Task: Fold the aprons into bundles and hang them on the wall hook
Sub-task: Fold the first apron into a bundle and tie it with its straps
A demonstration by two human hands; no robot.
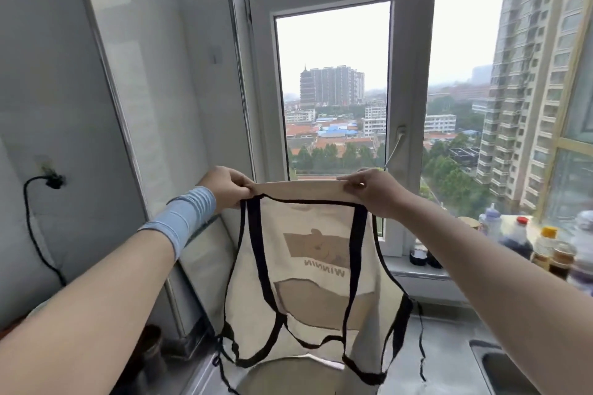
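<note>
A cream apron (308, 269) with black trim, black straps and a brown printed picture hangs in front of me before the window. My left hand (224, 186) pinches its top left corner. My right hand (372, 189) pinches the top right corner, so the upper edge is stretched level between them. The black straps (260, 269) dangle in loops down the front and reach near the counter. A small clear wall hook (43, 163) sits on the grey wall at far left, with a black cable plugged in just beside it.
Several bottles and jars (545, 244) crowd the windowsill at right. A sink corner (500, 365) shows at lower right. A glass panel (205, 253) leans against the wall left of the apron. A round lid or pot (288, 375) lies under the apron.
</note>
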